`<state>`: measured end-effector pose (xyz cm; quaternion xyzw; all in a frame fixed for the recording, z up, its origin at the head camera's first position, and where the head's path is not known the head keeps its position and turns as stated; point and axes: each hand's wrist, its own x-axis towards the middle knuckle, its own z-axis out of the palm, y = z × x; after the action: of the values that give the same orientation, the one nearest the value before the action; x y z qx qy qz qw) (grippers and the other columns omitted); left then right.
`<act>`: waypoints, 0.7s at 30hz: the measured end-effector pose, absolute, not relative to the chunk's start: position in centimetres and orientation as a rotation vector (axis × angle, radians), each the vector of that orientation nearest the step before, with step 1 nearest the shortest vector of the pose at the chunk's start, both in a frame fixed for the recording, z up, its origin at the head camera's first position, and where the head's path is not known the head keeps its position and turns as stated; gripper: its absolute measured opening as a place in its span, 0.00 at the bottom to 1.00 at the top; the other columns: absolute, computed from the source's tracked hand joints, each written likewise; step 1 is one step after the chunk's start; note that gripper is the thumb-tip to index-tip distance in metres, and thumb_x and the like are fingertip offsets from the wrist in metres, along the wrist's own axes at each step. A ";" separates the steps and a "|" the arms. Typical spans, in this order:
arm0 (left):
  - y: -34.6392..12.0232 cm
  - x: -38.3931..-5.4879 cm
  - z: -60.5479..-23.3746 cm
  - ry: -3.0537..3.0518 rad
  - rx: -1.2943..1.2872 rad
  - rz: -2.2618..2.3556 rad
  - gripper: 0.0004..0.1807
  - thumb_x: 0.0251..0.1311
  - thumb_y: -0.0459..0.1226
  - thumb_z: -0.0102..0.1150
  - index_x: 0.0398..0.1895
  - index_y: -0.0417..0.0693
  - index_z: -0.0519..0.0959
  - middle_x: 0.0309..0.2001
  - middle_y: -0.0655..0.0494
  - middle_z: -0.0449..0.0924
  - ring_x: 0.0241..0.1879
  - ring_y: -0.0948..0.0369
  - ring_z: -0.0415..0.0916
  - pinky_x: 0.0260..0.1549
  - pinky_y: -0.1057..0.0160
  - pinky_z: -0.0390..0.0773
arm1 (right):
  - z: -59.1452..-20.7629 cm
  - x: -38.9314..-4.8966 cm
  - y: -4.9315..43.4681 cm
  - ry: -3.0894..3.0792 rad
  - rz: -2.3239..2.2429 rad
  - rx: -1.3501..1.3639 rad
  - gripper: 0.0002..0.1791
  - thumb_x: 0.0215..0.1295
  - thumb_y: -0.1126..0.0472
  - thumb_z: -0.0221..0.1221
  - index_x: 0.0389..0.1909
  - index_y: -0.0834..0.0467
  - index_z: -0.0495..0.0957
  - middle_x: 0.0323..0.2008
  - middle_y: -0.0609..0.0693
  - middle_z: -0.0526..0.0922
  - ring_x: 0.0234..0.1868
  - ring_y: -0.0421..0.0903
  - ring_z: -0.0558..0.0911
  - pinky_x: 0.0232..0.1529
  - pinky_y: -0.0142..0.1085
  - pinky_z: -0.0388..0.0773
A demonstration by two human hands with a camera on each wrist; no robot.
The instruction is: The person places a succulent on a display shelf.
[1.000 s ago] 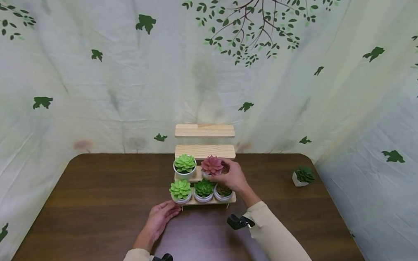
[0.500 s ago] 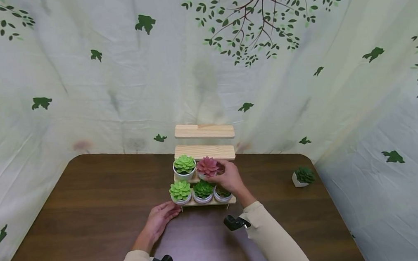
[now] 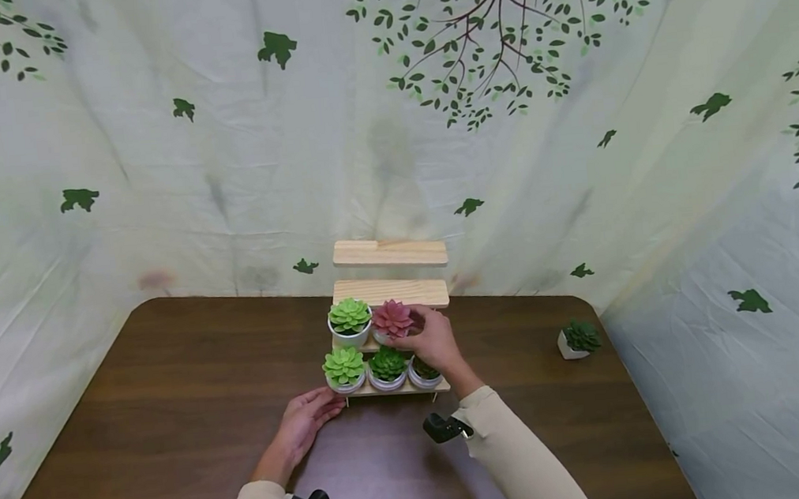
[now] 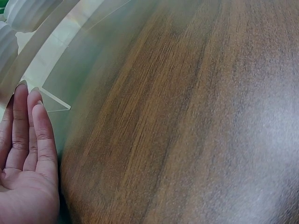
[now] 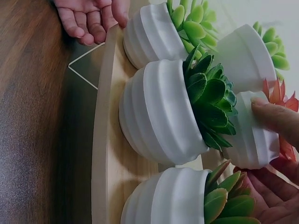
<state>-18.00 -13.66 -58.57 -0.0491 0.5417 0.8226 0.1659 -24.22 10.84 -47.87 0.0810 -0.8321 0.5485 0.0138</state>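
My right hand (image 3: pixel 436 345) pinches the white ribbed pot (image 5: pixel 252 133) of a pink-red succulent (image 3: pixel 392 318), thumb on its near side. This pot is at the second step of a tiered wooden plant stand (image 3: pixel 390 291), just right of a light green succulent (image 3: pixel 349 317). Along the front step are a light green succulent (image 3: pixel 343 364), a dark green one (image 3: pixel 386 363) and a reddish-green one (image 3: pixel 425 368), partly covered by my right hand in the head view. My left hand (image 3: pixel 305 422), fingers straight, has its fingertips right at the stand's front left corner.
A small dark green succulent (image 3: pixel 581 336) in a white pot stands at the table's right side. The stand's top plank (image 3: pixel 389 253) is near the leaf-printed curtain (image 3: pixel 243 176) behind the brown table (image 3: pixel 170 396). Thin wire legs (image 5: pixel 77 67) show under the stand.
My right hand has moved left with the pink-red succulent, bringing it close beside the light green one on the second step. The left hand has stayed at the stand's corner.
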 end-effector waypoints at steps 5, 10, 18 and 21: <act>-13.6 -18.0 -58.5 1.545 -0.138 2.343 0.09 0.70 0.28 0.44 0.44 0.37 0.76 0.34 0.56 0.83 0.39 0.63 0.82 0.45 0.66 0.79 | -48.0 -24.2 11.1 -2.561 1.794 0.261 0.33 0.47 0.67 0.73 0.57 0.68 0.73 0.53 0.65 0.79 0.54 0.57 0.79 0.54 0.46 0.77; -13.2 -18.1 -58.5 1.567 -0.150 2.332 0.11 0.70 0.28 0.45 0.48 0.31 0.74 0.34 0.56 0.83 0.39 0.64 0.81 0.45 0.66 0.79 | -47.9 -23.9 12.4 -2.568 1.781 0.271 0.35 0.49 0.64 0.73 0.58 0.66 0.72 0.54 0.63 0.78 0.56 0.56 0.78 0.56 0.45 0.75; -12.9 -18.2 -58.5 1.586 -0.208 2.337 0.14 0.70 0.27 0.44 0.53 0.24 0.71 0.35 0.54 0.83 0.38 0.63 0.81 0.45 0.66 0.79 | -48.0 -23.4 16.1 -2.433 1.887 0.188 0.32 0.52 0.69 0.70 0.59 0.65 0.72 0.55 0.62 0.77 0.58 0.58 0.75 0.59 0.49 0.73; -12.9 -18.3 -58.5 1.592 -0.214 2.341 0.14 0.70 0.28 0.43 0.52 0.25 0.71 0.34 0.54 0.83 0.38 0.63 0.81 0.44 0.66 0.79 | -48.3 -23.4 17.7 -2.344 1.901 0.155 0.31 0.52 0.71 0.69 0.59 0.66 0.71 0.55 0.64 0.76 0.57 0.60 0.75 0.57 0.51 0.73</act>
<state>-18.26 -12.90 -58.53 -0.0746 0.5542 0.8153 0.1506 -23.36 17.71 -48.30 0.0512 -0.7743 0.6279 0.0600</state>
